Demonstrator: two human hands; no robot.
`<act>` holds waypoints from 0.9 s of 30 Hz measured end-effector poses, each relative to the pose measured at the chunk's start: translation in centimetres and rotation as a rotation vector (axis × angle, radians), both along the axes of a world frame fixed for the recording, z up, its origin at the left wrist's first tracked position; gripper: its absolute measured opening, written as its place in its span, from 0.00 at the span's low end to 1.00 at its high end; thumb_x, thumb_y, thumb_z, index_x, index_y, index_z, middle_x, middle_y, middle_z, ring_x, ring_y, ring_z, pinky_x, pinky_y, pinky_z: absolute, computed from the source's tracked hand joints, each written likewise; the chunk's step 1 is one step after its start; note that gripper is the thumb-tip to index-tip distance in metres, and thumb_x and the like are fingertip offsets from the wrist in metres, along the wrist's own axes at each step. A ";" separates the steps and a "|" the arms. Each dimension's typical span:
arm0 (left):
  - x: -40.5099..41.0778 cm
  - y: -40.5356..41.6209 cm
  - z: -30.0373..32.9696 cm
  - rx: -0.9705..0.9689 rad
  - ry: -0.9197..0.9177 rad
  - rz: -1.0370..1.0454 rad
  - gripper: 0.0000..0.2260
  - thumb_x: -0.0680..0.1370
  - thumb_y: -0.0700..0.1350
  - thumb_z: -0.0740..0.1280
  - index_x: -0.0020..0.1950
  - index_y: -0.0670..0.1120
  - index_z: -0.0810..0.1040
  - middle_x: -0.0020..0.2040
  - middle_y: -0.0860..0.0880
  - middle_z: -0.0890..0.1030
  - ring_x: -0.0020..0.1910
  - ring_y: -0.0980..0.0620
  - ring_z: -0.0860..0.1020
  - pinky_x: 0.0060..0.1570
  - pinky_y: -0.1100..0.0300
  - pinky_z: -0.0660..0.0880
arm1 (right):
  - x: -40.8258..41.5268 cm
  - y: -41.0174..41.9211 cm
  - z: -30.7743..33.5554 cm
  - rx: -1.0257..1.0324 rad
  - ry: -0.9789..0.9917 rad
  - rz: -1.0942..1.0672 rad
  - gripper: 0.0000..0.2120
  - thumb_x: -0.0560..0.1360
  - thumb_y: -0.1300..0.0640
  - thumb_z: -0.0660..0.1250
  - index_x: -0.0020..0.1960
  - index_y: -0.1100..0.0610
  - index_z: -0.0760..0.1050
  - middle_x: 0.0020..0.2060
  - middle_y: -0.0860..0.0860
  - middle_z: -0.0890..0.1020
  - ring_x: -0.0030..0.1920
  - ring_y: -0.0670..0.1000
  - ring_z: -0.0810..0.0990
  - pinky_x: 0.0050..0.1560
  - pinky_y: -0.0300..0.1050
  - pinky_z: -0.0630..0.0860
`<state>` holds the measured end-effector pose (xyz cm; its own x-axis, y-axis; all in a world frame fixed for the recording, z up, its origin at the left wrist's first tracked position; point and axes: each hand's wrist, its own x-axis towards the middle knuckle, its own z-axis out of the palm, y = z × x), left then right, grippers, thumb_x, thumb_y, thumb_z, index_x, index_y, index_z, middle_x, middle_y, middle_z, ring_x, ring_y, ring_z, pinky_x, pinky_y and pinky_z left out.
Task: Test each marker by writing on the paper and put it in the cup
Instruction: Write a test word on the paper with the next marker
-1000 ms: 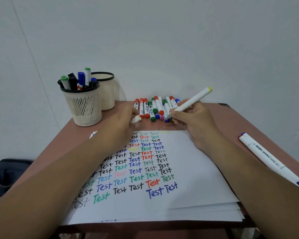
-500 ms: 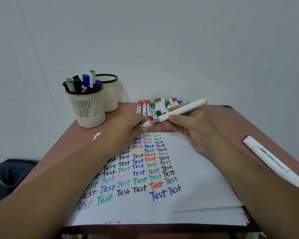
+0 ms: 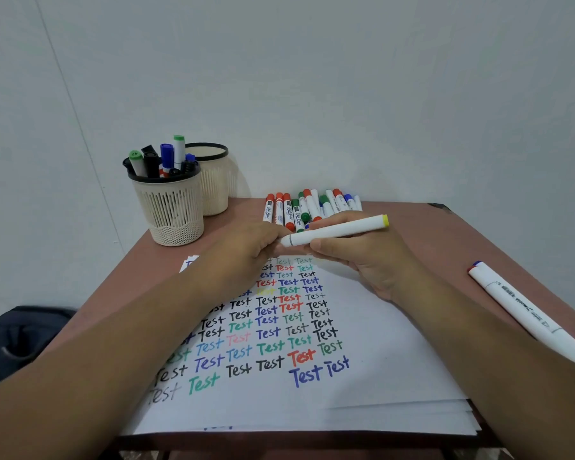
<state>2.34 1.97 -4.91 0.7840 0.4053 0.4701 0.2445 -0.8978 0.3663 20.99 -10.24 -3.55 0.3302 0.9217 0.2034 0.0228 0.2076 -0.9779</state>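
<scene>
My right hand [image 3: 359,257] grips a white marker with a yellow end [image 3: 339,231], held nearly level above the top of the paper [image 3: 362,393]. My left hand [image 3: 246,250] pinches the marker's left end, where its cap sits. The paper is covered with rows of the word "Test" in several colours. A cream mesh cup [image 3: 173,210] at the back left holds several markers. A second cream cup [image 3: 213,184] stands behind it. A pile of untested markers [image 3: 309,207] lies at the table's far edge, just beyond my hands.
A long white marker with blue ends [image 3: 525,310] lies on the brown table [image 3: 478,240] at the right. A small paper scrap [image 3: 188,263] sits left of the sheet. A dark bag [image 3: 17,336] rests on the floor at the left. The wall stands close behind.
The marker has tipped from slanted to nearly level and my hands came together. The cap in my left hand now sits on the marker's left end.
</scene>
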 end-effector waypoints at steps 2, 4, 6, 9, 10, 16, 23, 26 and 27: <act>0.0 -0.1 0.0 0.003 -0.004 0.016 0.12 0.82 0.37 0.63 0.61 0.48 0.81 0.48 0.52 0.81 0.48 0.55 0.74 0.47 0.58 0.72 | -0.2 -0.1 0.0 -0.001 -0.002 0.007 0.13 0.68 0.73 0.77 0.43 0.55 0.88 0.47 0.61 0.87 0.56 0.64 0.85 0.59 0.58 0.83; 0.0 -0.3 0.0 0.004 0.001 0.024 0.12 0.82 0.36 0.63 0.60 0.48 0.81 0.48 0.52 0.81 0.47 0.54 0.74 0.46 0.58 0.72 | -0.2 0.0 -0.1 -0.007 -0.002 0.003 0.14 0.68 0.73 0.77 0.43 0.55 0.88 0.47 0.61 0.87 0.54 0.63 0.86 0.58 0.57 0.83; 0.0 -0.4 0.0 -0.006 0.015 0.032 0.12 0.83 0.37 0.62 0.61 0.49 0.80 0.48 0.52 0.80 0.47 0.54 0.74 0.46 0.58 0.72 | -0.2 -0.1 -0.1 -0.005 0.006 0.009 0.13 0.68 0.72 0.77 0.43 0.54 0.88 0.46 0.60 0.88 0.52 0.61 0.87 0.56 0.56 0.84; 0.2 0.1 -0.2 0.013 0.005 0.045 0.12 0.83 0.38 0.61 0.61 0.51 0.79 0.49 0.52 0.80 0.49 0.52 0.75 0.49 0.53 0.75 | -0.2 -0.1 0.1 0.015 -0.017 0.028 0.12 0.70 0.71 0.76 0.47 0.56 0.87 0.44 0.61 0.87 0.45 0.58 0.86 0.48 0.49 0.85; 0.3 0.4 -0.3 0.021 -0.006 0.053 0.13 0.82 0.38 0.61 0.61 0.52 0.79 0.49 0.52 0.80 0.49 0.52 0.75 0.48 0.50 0.75 | -0.1 -0.1 0.2 0.023 -0.059 0.017 0.11 0.71 0.70 0.76 0.48 0.56 0.87 0.44 0.60 0.87 0.43 0.56 0.85 0.45 0.46 0.84; 0.1 1.5 -0.5 -0.005 -0.190 0.067 0.14 0.81 0.35 0.63 0.60 0.51 0.81 0.46 0.62 0.73 0.48 0.65 0.71 0.46 0.70 0.66 | 1.5 -0.7 0.5 0.017 0.029 0.234 0.22 0.73 0.48 0.71 0.60 0.63 0.84 0.47 0.63 0.83 0.42 0.55 0.78 0.38 0.45 0.74; 0.1 1.0 -0.2 -0.155 -0.179 0.135 0.18 0.81 0.47 0.67 0.70 0.60 0.72 0.48 0.58 0.75 0.44 0.62 0.74 0.42 0.69 0.69 | 1.1 -0.5 0.7 -0.123 -0.042 0.204 0.08 0.72 0.63 0.75 0.51 0.59 0.86 0.44 0.61 0.86 0.44 0.57 0.85 0.47 0.47 0.81; 0.1 0.5 0.3 -0.314 -0.079 0.279 0.24 0.78 0.54 0.71 0.72 0.61 0.67 0.45 0.57 0.78 0.41 0.60 0.76 0.43 0.59 0.77 | 1.2 -0.2 0.6 -0.120 0.002 0.174 0.14 0.71 0.67 0.76 0.54 0.56 0.86 0.44 0.63 0.82 0.44 0.59 0.83 0.48 0.49 0.81; 0.1 0.4 0.4 -0.313 0.000 0.312 0.21 0.77 0.57 0.71 0.68 0.60 0.71 0.45 0.57 0.79 0.42 0.59 0.77 0.45 0.55 0.79 | 1.2 -0.2 0.6 -0.119 0.005 0.173 0.17 0.71 0.66 0.76 0.57 0.53 0.85 0.42 0.62 0.80 0.41 0.58 0.81 0.45 0.48 0.80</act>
